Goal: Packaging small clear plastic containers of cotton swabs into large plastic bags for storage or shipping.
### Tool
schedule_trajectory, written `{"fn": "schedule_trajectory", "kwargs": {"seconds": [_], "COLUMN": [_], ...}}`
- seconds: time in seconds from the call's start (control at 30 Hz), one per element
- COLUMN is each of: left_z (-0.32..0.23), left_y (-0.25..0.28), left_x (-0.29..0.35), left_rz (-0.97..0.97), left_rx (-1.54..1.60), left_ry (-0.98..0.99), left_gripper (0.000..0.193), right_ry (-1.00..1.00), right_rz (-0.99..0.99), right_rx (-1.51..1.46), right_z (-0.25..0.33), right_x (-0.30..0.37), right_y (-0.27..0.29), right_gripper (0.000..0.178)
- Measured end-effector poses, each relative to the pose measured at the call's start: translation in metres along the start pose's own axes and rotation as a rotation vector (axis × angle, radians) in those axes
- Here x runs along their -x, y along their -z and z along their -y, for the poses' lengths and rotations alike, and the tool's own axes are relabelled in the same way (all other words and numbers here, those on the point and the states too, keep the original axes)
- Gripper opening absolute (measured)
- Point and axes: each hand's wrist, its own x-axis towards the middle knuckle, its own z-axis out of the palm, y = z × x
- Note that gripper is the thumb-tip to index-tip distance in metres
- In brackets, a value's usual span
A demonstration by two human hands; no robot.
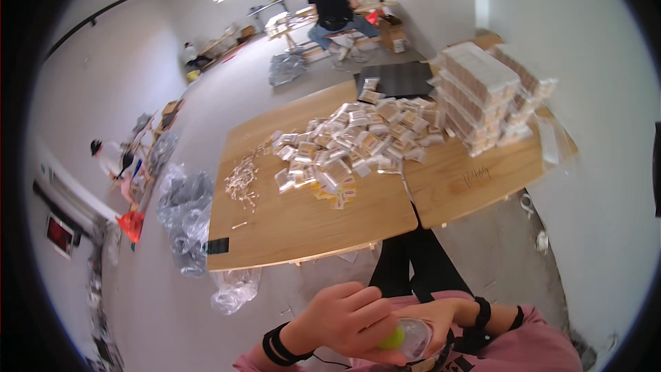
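Close to my body, below the table's near edge, my right hand is wrapped round a clear plastic container, possibly a bottle. My left hand closes over a yellow-green round piece at the container's left side. That piece looks like a cap, but the fingers cover much of it, and whether it is attached cannot be seen. On the table lie a heap of small clear packets, a loose pile of cotton swabs and several yellow cards.
The wooden table has a gap between its two boards. Stacked wrapped packs stand at its right, beside a black flat sheet. Clear plastic bags lie on the floor at left. A person in black sits at a far table.
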Motion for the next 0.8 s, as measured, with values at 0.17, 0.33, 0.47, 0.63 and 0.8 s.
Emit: {"fn": "schedule_trajectory", "kwargs": {"seconds": [0.17,0.33,0.47,0.63,0.8], "left_z": [0.007,0.009,0.002,-0.004,-0.004], "left_y": [0.015,-0.001,-0.013,-0.018,-0.004], "left_x": [-0.001,0.002,0.001,-0.003,-0.007], "left_rz": [0.241,0.113,0.201,0.385,0.033], "left_rx": [0.055,0.153,-0.087,-0.284,0.273], "left_ry": [-0.173,-0.039,0.498,0.795,0.643], "left_gripper": [0.03,0.026,0.025,0.031,0.024], "right_ry": [-0.127,0.051,0.028,-0.02,0.014], "right_rz": [0.045,-0.319,-0.985,-1.166,-1.185], "right_rx": [0.163,0.348,0.617,1.172,0.981], "right_z": [0.001,0.009,0.007,0.015,0.024], "right_x": [-0.003,-0.007,-0.008,0.0,0.011], "right_y": [-0.007,-0.022,-0.03,-0.023,-0.022], "right_gripper": [0.074,0.07,0.066,0.072,0.073]}}
